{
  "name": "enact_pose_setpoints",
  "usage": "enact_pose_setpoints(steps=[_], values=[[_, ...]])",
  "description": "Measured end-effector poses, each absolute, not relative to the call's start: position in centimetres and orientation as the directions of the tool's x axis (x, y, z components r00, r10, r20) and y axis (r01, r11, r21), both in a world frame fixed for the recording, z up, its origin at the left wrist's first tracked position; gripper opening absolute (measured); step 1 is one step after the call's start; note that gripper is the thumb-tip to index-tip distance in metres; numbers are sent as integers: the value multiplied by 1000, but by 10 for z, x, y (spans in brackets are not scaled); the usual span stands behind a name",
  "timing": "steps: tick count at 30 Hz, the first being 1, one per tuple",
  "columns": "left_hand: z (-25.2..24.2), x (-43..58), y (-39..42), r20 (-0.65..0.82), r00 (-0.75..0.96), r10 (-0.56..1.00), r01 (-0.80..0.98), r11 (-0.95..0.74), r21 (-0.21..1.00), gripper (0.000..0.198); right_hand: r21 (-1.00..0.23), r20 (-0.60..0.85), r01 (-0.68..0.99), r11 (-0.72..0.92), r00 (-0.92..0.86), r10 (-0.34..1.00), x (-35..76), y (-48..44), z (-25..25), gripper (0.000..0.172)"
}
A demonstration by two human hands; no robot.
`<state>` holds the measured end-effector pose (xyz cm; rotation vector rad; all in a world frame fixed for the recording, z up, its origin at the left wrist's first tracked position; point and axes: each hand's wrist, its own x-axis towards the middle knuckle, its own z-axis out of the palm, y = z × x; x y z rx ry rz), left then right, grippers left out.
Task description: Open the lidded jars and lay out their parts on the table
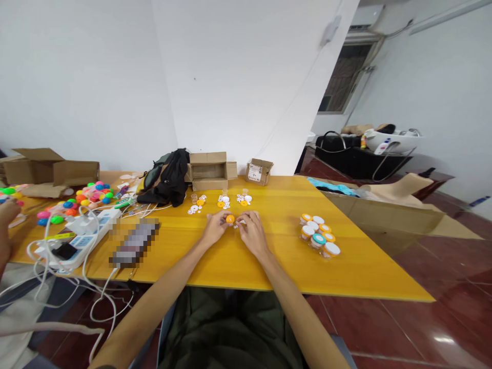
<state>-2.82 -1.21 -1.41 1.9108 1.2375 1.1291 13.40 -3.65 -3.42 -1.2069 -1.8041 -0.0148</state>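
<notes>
My left hand [215,228] is closed around a small clear jar with an orange lid [230,219], its lid facing me. Just to the right, my right hand [252,231] has its fingers curled together above the table. Small white pieces [241,223] show by its fingertips; whether they are pinched or lie on the wood I cannot tell. Beyond both hands sit small groups of parts: orange lids [243,203], white perforated discs [191,209] and clear cups [193,198]. On the right stands a cluster of lidded jars [318,239] with orange, white and teal tops.
Cardboard boxes [209,177] and a black bag [169,179] line the table's back. To the left are a phone [135,243], a power strip [94,238] with tangled cables and colourful balls [94,195]. Another person's hand [7,212] is at the far left edge.
</notes>
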Motion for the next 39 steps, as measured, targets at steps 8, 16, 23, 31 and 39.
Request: enact_pose_setpoints(steps=[8,16,23,31,39], values=[[-8,-25,-21,363,278,890,580,-456,675,27,-365,720,725,585,-179,671,132,-41,-34,20],[-7,-24,-25,344,351,871,650,-491,579,27,-332,722,749,573,-189,666,131,-44,-30,19],[-6,-24,-28,351,395,849,663,-528,531,32,-333,696,775,537,-182,694,130,-45,-30,19],[-3,-24,-30,351,415,840,670,-543,507,34,-351,684,776,525,-171,709,130,-43,-31,18],[-1,-22,-32,355,420,835,673,-549,496,34,-355,687,783,511,-152,710,129,-45,-29,16]])
